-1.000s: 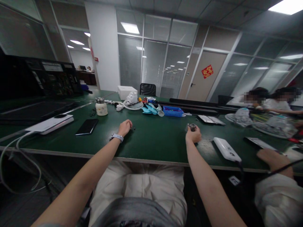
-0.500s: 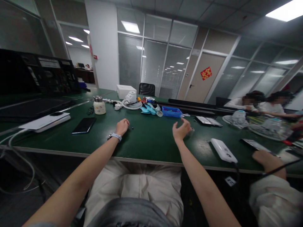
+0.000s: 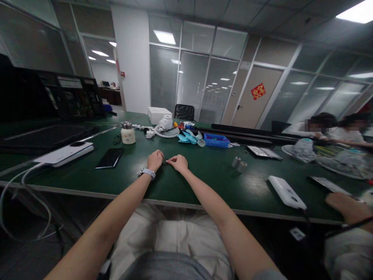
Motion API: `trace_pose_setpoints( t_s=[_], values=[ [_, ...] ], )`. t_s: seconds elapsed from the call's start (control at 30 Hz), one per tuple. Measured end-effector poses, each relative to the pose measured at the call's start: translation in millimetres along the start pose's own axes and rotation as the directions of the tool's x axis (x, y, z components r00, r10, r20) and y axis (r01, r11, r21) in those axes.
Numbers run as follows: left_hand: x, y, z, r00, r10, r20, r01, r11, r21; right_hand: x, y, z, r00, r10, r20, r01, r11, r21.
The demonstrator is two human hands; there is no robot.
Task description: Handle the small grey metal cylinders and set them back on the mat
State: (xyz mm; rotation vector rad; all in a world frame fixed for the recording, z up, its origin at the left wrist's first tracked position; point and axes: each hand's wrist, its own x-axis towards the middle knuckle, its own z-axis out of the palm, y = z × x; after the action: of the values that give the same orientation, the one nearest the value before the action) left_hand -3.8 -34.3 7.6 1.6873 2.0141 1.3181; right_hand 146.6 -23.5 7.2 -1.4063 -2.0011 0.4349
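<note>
My left hand [image 3: 155, 160], with a watch [image 3: 147, 173] on its wrist, rests closed on the green table. Whatever it may hold is hidden. Close beside it, my right hand [image 3: 179, 163] reaches in with thumb and fingertips pinched together at a small dark piece [image 3: 167, 161], too small to name. Two small metallic cylinders [image 3: 236, 161] stand side by side on the table, well to the right of my right hand. Beyond the hands lie light-blue fan blades [image 3: 188, 137] and a white fan part with a round grille [image 3: 167, 132].
A phone [image 3: 109, 158] and a patterned flask [image 3: 128, 134] are on the left. A blue basket [image 3: 216, 141] stands behind the hands. To the right lies a white power strip [image 3: 287, 192] with a dark cable, near another person's hand [image 3: 346, 206]. Other people sit at the far right.
My right hand has swung left from beside the metal cylinders to the small dark piece near my left hand, its fingers closing into a pinch. Both cylinders are now uncovered. My left hand stays closed.
</note>
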Motion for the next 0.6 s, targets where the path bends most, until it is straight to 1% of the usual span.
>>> trace_pose_setpoints(
  t_s=[0.07, 0.13, 0.17, 0.23, 0.3, 0.33, 0.37, 0.43, 0.47, 0.5, 0.53, 0.6],
  values=[
    [0.2, -0.5, 0.8, 1.000, 0.000, 0.001, 0.000, 1.000, -0.011, -6.9, 11.7, -12.4, 0.996, -0.085, -0.038, 0.085, 0.996, -0.001],
    [0.3, -0.9, 1.4, 1.000, -0.009, 0.010, 0.009, 1.000, -0.016, -16.8, 27.5, -33.4, 0.981, -0.172, -0.086, 0.176, 0.984, 0.035],
    [0.3, -0.9, 1.6, 1.000, -0.016, 0.017, 0.017, 1.000, -0.017, -22.6, 36.6, -47.8, 0.971, -0.209, -0.118, 0.216, 0.975, 0.053],
    [0.3, -0.3, 1.6, 0.999, -0.037, 0.031, 0.038, 0.999, -0.019, -34.8, 57.6, -84.5, 0.940, -0.270, -0.208, 0.284, 0.958, 0.042],
    [0.0, 1.3, 1.0, 0.998, -0.051, 0.043, 0.052, 0.999, -0.010, -46.7, 83.0, -129.0, 0.884, -0.316, -0.345, 0.310, 0.948, -0.075],
    [-0.2, 2.3, 0.5, 0.997, -0.052, 0.049, 0.052, 0.999, 0.002, -52.5, 97.3, -151.8, 0.853, -0.320, -0.412, 0.276, 0.947, -0.163],
    [-0.5, 3.4, -0.1, 0.997, -0.052, 0.054, 0.051, 0.999, 0.016, -58.2, 112.4, -173.4, 0.821, -0.298, -0.486, 0.196, 0.948, -0.251],
    [-1.2, 5.4, -1.5, 0.997, -0.047, 0.064, 0.044, 0.998, 0.046, -69.3, 142.6, -208.5, 0.756, -0.212, -0.620, -0.023, 0.937, -0.349],
    [-1.6, 6.1, -2.1, 0.997, -0.047, 0.069, 0.043, 0.998, 0.056, -74.6, 156.2, -220.7, 0.746, -0.160, -0.647, -0.118, 0.924, -0.364],
    [-2.1, 6.7, -2.7, 0.996, -0.048, 0.072, 0.044, 0.997, 0.061, -79.4, 168.0, -229.0, 0.746, -0.099, -0.658, -0.204, 0.908, -0.367],
    [-2.4, 7.0, -3.0, 0.996, -0.050, 0.074, 0.046, 0.997, 0.062, -83.6, 177.3, -233.9, 0.752, -0.039, -0.658, -0.275, 0.889, -0.367],
    [-2.8, 7.0, -3.3, 0.996, -0.052, 0.074, 0.048, 0.997, 0.060, -89.2, 188.0, -236.2, 0.763, 0.052, -0.644, -0.370, 0.852, -0.370]
  ],
)
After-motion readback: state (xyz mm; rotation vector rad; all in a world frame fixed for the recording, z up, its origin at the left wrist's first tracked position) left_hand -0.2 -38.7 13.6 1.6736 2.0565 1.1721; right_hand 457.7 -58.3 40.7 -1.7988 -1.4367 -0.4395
